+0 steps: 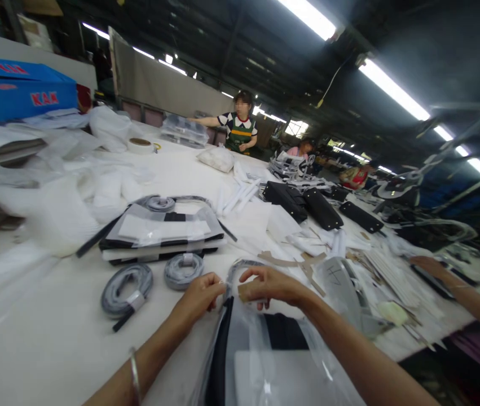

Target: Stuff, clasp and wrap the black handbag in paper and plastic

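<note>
A flat black and pale handbag [288, 331] lies in front of me under clear plastic, a white sheet on its front. Its handle [243, 263], wrapped in grey-looking film, loops up at the far end. My left hand [201, 294] is closed in a pinch at the left side of that handle. Over the handle's right side, my right hand [272, 286] is curved, thumb and fingers apart; a tan patch shows on the thumb. Left of my hands lie two coiled wrapped straps, one larger [127, 290] and one smaller [184, 270].
Behind them sits a stack of similar bags [163, 228] with another coiled strap on top. Plastic sheeting [60, 211] heaps at left, near a tape roll [140, 145]. Black pieces [323, 208] lie right. A co-worker's arm [463, 287] reaches in; another person [240, 127] stands across.
</note>
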The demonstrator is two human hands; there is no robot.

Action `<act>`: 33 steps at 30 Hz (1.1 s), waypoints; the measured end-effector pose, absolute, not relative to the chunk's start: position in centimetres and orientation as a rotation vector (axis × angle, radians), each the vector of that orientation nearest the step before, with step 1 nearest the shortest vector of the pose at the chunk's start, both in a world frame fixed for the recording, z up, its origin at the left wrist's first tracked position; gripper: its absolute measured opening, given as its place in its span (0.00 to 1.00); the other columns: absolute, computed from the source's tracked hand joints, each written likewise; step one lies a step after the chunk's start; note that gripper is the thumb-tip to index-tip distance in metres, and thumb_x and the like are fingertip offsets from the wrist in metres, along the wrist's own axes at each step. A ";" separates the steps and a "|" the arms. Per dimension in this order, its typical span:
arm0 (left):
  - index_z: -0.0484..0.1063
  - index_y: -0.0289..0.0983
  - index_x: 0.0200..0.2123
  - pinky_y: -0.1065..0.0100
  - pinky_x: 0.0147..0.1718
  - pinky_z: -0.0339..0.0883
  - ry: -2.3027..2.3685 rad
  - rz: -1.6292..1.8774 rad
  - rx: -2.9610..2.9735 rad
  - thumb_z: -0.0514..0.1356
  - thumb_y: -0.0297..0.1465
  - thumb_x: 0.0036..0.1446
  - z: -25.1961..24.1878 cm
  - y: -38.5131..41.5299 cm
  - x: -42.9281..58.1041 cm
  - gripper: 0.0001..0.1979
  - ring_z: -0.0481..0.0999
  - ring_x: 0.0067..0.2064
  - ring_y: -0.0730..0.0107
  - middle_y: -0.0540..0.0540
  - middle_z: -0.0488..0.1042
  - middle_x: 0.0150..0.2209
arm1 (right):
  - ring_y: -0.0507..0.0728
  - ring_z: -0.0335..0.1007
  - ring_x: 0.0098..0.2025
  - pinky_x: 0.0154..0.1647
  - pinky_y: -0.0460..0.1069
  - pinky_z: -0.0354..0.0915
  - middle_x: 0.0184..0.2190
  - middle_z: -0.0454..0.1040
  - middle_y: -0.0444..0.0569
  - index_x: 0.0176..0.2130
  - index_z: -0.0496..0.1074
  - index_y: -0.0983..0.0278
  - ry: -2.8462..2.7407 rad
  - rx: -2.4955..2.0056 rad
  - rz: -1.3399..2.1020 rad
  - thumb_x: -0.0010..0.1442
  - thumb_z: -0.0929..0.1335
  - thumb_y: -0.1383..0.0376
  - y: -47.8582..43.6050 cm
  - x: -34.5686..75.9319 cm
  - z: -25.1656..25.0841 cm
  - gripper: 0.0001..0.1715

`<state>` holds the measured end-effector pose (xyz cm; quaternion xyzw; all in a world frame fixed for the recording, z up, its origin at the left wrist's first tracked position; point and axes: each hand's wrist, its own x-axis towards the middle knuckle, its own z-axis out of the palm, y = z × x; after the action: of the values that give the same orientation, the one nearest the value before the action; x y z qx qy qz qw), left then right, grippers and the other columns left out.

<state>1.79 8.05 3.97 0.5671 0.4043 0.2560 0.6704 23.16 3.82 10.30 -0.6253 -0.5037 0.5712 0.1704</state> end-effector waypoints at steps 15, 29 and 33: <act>0.70 0.34 0.37 0.76 0.17 0.55 0.860 0.591 1.103 0.61 0.34 0.41 4.1 7.9 1.7 0.17 0.66 0.19 0.78 0.51 0.73 0.26 | 0.49 0.67 0.29 0.32 0.46 0.63 0.29 0.71 0.41 0.52 0.72 0.63 -1.502 -1.536 1.785 0.47 0.78 0.60 3.7 21.7 10.3 0.34; 0.72 0.32 0.49 0.77 0.17 0.61 0.885 0.612 1.101 0.56 0.28 0.49 3.9 7.8 1.7 0.22 0.68 0.22 0.76 0.52 0.68 0.25 | 0.48 0.68 0.24 0.23 0.43 0.60 0.36 0.76 0.47 0.34 0.71 0.66 -1.426 -1.458 1.754 0.50 0.77 0.56 4.7 21.2 9.7 0.19; 0.70 0.32 0.51 0.77 0.17 0.62 0.881 0.592 1.086 0.56 0.27 0.49 4.1 7.8 1.6 0.23 0.68 0.22 0.77 0.51 0.70 0.27 | 0.52 0.73 0.31 0.36 0.48 0.69 0.36 0.77 0.48 0.42 0.75 0.65 -1.416 -1.396 1.872 0.53 0.75 0.57 4.8 21.5 9.0 0.19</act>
<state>1.65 7.84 4.14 0.4922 0.3995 0.2685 0.7253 21.54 4.84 9.02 -0.5005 -0.5077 0.6710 0.2037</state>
